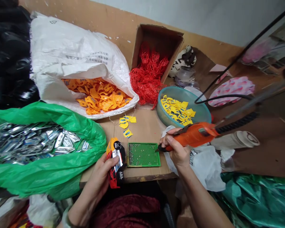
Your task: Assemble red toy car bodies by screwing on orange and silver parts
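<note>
My left hand (pixel 102 171) is closed around a toy car (pixel 116 161) with orange, black, red and silver parts, its thumb pressed on the silver piece. In my right hand (pixel 178 148) is an orange electric screwdriver (pixel 194 136), its dark tip pointing left over the right edge of a green perforated tray (pixel 144 161). Small metal screws lie in that tray, thickest along its left side. The tray sits between my hands on the cardboard-covered table (pixel 147 126). Just beyond it lie several yellow plastic pieces (pixel 127 133).
A green bag (pixel 90 136) of silver parts lies left, below a white sack (pixel 80 50) of orange parts. Behind are a cardboard box (pixel 175 41) of red frames and a teal basin (pixel 201 114) of yellow pieces. The screwdriver's black cable (pixel 228 69) rises right.
</note>
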The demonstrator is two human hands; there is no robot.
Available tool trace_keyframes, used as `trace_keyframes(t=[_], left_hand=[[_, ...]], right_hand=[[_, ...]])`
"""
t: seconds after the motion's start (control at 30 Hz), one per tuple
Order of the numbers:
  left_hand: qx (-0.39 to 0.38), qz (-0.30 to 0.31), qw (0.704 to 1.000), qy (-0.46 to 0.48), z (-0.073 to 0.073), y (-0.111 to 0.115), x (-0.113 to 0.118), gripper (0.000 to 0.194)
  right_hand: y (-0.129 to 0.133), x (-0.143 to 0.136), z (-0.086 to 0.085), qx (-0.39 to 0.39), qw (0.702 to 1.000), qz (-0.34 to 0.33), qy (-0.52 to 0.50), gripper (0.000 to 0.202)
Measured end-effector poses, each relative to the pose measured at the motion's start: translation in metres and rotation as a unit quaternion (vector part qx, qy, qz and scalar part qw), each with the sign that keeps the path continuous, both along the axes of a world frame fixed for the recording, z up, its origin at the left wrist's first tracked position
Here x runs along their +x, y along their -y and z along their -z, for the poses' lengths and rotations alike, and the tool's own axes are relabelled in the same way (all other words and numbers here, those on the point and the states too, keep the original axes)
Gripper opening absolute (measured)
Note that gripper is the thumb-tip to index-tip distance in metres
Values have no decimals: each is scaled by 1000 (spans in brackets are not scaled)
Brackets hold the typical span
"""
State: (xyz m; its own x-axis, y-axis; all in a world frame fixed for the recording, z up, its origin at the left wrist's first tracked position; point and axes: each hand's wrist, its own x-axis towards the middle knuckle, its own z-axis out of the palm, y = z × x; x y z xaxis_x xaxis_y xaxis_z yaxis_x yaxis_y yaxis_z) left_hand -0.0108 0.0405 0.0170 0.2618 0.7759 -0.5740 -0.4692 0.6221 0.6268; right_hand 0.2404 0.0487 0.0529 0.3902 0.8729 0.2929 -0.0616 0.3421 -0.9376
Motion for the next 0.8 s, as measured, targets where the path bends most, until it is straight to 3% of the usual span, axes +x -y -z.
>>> trace_keyframes(t=[0.1,0.2,0.3,0.47,0.8], left_hand=[[-2,-19,1000,22,-2,0,1,47],[1,-36,998,42,-4,-1,3,43],[8,-45,998,49,-2,-2,4,44],[22,-62,997,48,3,-1,3,43],[50,-60,995,61,8,-3,2,43]], right_hand=[[-4,-10,-23,31,998,-13,-58,13],[-8,-30,-50,59,990,-61,-116,14],[-11,-55,-67,64,980,-119,-147,14],[-16,-86,-63,48,960,-205,-186,13],[-21,-104,-55,37,958,-218,-181,16]])
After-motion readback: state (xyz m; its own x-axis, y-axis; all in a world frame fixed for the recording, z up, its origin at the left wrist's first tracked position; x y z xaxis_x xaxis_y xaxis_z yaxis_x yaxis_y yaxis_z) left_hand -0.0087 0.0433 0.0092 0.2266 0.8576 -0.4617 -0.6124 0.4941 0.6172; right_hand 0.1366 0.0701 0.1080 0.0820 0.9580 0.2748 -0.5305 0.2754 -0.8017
